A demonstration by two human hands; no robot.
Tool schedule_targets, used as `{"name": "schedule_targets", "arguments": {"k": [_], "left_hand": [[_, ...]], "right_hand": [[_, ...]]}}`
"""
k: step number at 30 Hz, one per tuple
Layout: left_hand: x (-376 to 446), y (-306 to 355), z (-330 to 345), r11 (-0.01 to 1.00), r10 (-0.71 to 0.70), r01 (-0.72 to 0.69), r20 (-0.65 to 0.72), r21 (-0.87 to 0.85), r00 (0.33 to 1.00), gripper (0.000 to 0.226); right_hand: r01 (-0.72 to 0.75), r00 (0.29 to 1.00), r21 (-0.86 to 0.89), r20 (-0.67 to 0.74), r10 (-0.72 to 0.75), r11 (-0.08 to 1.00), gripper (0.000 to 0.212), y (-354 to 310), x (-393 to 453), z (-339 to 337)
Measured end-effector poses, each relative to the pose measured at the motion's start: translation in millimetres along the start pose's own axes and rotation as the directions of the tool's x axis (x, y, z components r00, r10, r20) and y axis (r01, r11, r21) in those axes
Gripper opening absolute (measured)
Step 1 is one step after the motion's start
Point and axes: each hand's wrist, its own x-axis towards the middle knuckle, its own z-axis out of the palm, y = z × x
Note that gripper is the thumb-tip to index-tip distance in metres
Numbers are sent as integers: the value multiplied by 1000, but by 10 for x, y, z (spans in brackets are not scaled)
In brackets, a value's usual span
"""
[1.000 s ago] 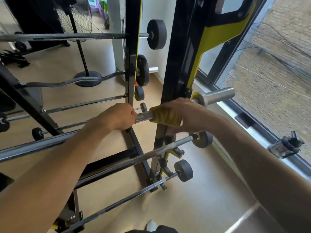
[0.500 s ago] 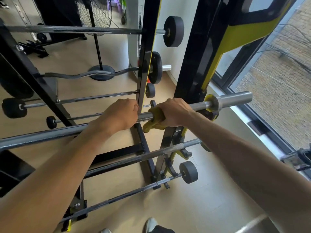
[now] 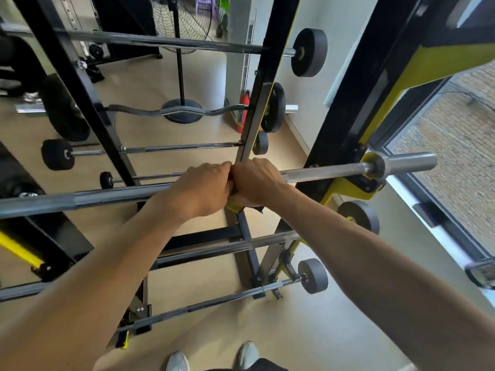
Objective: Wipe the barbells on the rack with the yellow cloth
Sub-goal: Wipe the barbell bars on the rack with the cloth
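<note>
Both fists are on the bar (image 3: 321, 172), knuckle to knuckle. The left hand (image 3: 199, 190) is wrapped round the bare steel, steadying it. The right hand (image 3: 255, 183) is clamped round the bar too, with the cloth (image 3: 234, 207) bunched under its palm, only a yellow edge peeking out below the fist. To do this pass well, I'd say keep that right fist snug so the cloth hugs the whole shaft, slide along the knurling toward the sleeve (image 3: 409, 163), and twist a little to catch the underside. The left just braces. The cloth sits right inside the right grip, pressed against the bar. Beyond, on the rack (image 3: 257, 103), a curl bar (image 3: 174, 111) and more barbells wait, untouched as far as I can judge.
</note>
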Motion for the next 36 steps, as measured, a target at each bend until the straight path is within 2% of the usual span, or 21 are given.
{"name": "schedule_targets", "arguments": {"k": [4, 7, 11, 14, 21, 24, 26, 27, 28, 30, 31, 32, 33, 34, 36], "left_hand": [[32, -156, -63, 992, -4, 2, 18, 123, 1000, 19], [53, -225, -149, 986, -29, 16, 73, 166, 997, 17], [-11, -328, -97, 993, -24, 17, 60, 118, 998, 25], [-140, -452, -40, 998, -39, 39, -16, 52, 999, 28], [-625, -904, -118, 983, -43, 82, -232, 161, 972, 29], [-885, -1177, -254, 990, -86, 119, -339, 76, 937, 39], [-1105, -1348, -334, 994, -109, 98, -511, -50, 853, 36], [-1232, -1404, -379, 988, -139, 69, -622, -136, 771, 29], [-1355, -1448, -426, 973, -194, 31, -730, -230, 655, 23], [-1564, -1562, -525, 933, -313, -63, -883, -356, 351, 16], [-1658, -1655, -565, 924, -350, -83, -913, -373, 211, 13], [-1744, -1767, -597, 922, -372, -70, -922, -380, 103, 10], [-1825, -1892, -613, 918, -394, -21, -918, -395, 29, 10], [-1903, -2023, -625, 903, -427, 54, -904, -427, -14, 17], [-2052, -2255, -633, 814, -538, 242, -842, -527, -24, 36]], "right_hand": [[-37, 997, -16, -67, 36, 999, 25, -228, 1, 24], [-34, 998, 7, -61, 34, 999, 26, -319, 9, 12], [9, 1000, -5, -3, -9, 1000, 31, -356, 50, -33], [27, 998, -7, 52, -27, 1000, 29, -443, 140, -90], [63, 997, -12, 38, -63, 998, 22, -1026, 423, -106], [80, 997, -7, 21, -80, 997, 20, -1308, 541, -111], [108, 994, 23, 8, -108, 994, 19, -1503, 607, -107], [119, 993, 36, -1, -119, 992, 20, -1584, 633, -103], [129, 992, 45, -14, -129, 991, 23, -1652, 654, -105], [156, 987, 49, -33, -155, 987, 29, -1756, 699, -104], [165, 986, 47, -37, -164, 985, 31, -1816, 722, -103], [173, 984, 40, -40, -171, 984, 33, -1891, 741, -111], [183, 982, 26, -45, -182, 983, 34, -1976, 761, -121], [197, 979, 12, -50, -196, 980, 35, -2066, 774, -142], [218, 975, 8, -37, -217, 976, 36, -2224, 797, -208]]}}
